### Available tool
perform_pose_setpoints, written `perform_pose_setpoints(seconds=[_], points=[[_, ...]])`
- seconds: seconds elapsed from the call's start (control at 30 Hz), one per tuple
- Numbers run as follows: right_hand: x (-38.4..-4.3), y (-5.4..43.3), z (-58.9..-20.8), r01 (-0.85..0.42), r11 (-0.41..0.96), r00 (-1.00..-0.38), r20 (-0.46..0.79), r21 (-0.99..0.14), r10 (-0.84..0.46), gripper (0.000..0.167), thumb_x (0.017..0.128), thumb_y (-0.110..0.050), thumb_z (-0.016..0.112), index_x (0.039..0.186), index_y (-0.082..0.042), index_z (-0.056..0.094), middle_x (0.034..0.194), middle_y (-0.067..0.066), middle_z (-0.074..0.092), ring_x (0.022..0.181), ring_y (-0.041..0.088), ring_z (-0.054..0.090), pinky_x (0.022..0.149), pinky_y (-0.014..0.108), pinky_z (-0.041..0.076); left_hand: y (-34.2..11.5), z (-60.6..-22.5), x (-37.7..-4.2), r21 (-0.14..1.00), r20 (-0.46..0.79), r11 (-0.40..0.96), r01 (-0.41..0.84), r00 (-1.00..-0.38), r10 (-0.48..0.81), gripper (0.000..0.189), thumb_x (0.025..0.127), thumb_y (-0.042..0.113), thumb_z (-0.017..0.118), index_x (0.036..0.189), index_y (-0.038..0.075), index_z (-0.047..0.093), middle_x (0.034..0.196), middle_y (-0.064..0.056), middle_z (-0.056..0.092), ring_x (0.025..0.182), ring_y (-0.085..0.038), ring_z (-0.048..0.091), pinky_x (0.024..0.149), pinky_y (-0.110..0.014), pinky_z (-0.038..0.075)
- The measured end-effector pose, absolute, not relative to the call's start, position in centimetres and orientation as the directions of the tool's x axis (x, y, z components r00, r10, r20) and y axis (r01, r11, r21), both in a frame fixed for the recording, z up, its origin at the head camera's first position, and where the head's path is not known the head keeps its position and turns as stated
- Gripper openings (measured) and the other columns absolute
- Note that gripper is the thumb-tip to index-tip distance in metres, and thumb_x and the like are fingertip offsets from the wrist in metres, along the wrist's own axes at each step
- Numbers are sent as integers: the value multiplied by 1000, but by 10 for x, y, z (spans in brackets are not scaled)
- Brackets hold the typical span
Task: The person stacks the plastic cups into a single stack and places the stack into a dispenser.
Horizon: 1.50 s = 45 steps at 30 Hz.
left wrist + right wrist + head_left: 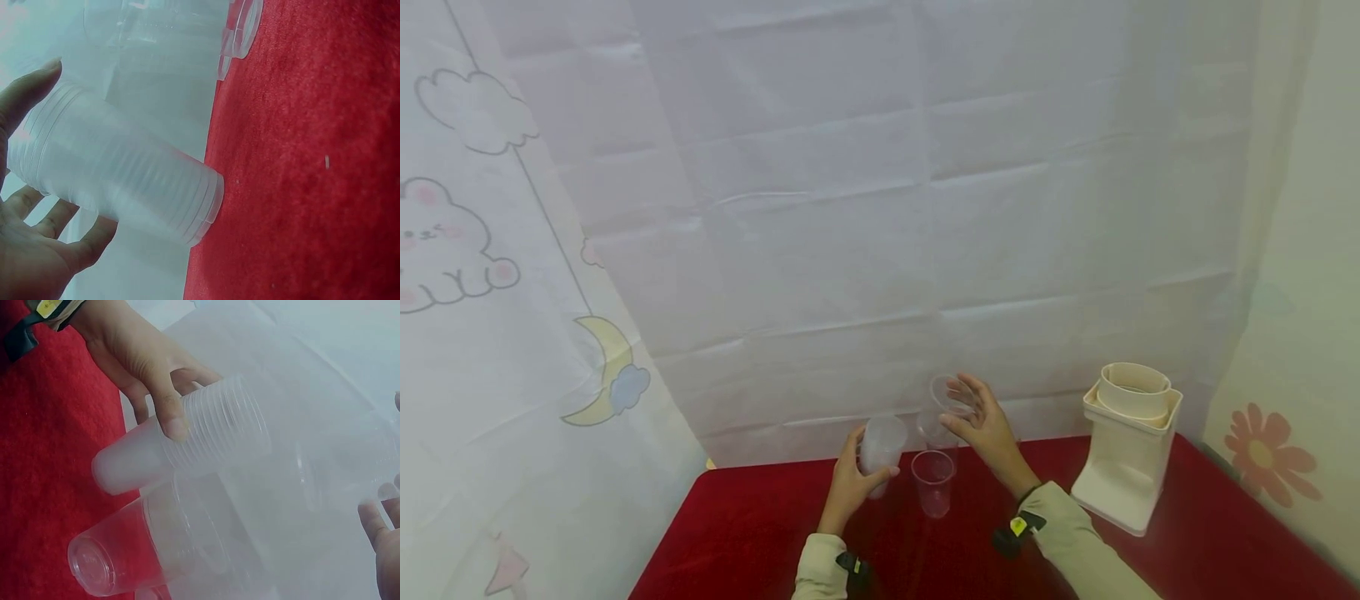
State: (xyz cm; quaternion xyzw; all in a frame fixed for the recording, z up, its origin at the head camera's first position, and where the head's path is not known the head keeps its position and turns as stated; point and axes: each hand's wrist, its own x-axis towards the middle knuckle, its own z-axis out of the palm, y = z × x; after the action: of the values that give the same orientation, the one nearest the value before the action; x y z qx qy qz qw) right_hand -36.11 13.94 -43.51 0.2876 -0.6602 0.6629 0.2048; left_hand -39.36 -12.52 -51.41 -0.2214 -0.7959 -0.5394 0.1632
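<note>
My left hand (850, 483) grips a tilted stack of nested clear plastic cups (883, 450). In the left wrist view, the stack (137, 162) lies between the thumb (31, 94) and curled fingers, its base end close to the red cloth. My right hand (988, 425) holds a clear plastic cup (953, 410) raised at the back, its outline faint. Between the hands stands a clear cup (934, 492), with another transparent cup (928, 429) just behind it, partly hidden. The right wrist view shows the standing cup (112, 556) beside the stack, my right hand (389, 550) at the edge.
A cream plastic stand (1123, 467) with a round ring (1135, 392) on top is at the right of the table. Red cloth (737, 525) covers the table. A pale sheet (805, 250) hangs behind its back edge, with patterned walls at both sides.
</note>
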Motion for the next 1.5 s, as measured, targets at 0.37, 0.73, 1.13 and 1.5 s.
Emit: perform_pose_setpoints(seconds=[0.37,0.73,1.13,1.5], points=[[-364,132,-433,-645,-55,-753,646,-762,-126,72,92,2,67,153,-5,29,150,28,38,136,42,39,96,20,44,-125,-516,-395,776,522,307,551,-834,178,82,77,26,88,147,23,44,127,-8,61,109,-27,59,81,-43,50],[-364,124,-429,-647,-59,-751,649,-760,-124,73,91,4,68,152,2,27,149,25,41,135,44,39,100,29,45,-118,-499,-377,767,545,294,570,-821,169,80,78,9,85,147,8,43,126,-18,60,108,-37,59,80,-51,50],[-367,117,-429,-649,-62,-748,650,-759,-134,73,91,6,68,151,4,28,148,26,41,134,42,41,97,22,45,-120,-486,-365,774,533,287,565,-825,186,80,79,9,84,147,4,43,127,-21,59,109,-37,59,82,-50,50],[-366,110,-426,-652,-67,-740,653,-755,-158,73,92,3,68,153,-3,29,150,24,40,136,41,39,99,26,44,-120,-484,-366,782,518,285,555,-832,200,79,81,9,84,147,5,41,128,-17,59,110,-35,58,82,-46,50]])
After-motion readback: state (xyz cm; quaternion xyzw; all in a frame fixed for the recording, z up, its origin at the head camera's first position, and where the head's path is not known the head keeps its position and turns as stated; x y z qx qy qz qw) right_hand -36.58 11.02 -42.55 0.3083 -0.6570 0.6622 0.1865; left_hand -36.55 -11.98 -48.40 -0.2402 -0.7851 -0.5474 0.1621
